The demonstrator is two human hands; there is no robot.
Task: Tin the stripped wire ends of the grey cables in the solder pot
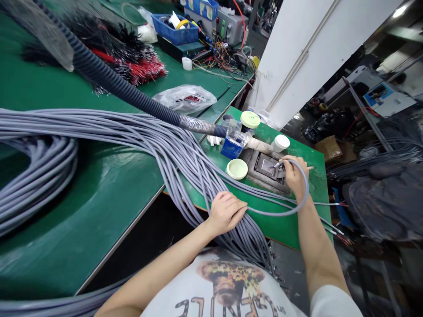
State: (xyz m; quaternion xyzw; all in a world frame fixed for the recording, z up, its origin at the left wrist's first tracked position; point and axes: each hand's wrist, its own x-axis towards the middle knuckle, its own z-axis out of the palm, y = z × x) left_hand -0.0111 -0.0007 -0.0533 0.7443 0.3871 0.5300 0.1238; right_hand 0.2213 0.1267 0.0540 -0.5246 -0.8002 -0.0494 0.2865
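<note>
My right hand (295, 175) is closed in a pinch on a grey cable (306, 193) near its end. The stripped, thin wires of that end point down at a shiny silvery square in what looks like a solder pot (254, 174). A thin stick pokes out beyond my right fingers. From there the cable loops round to my left hand (227, 211), whose fingers are curled over it on top of a thick bundle of grey cables (198, 163). The undersides of the left fingers are hidden. A shallow pale-green dish (237, 169) stands just left of the pot.
A ribbed dark hose (132, 90) crosses above the bundle, its nozzle beside the pot. Near it are a blue box (231, 148), a white tub (280, 143) and a round lid (250, 119). Other cable ends (342, 240) overhang the right edge. Red-black wires (142, 66) lie behind.
</note>
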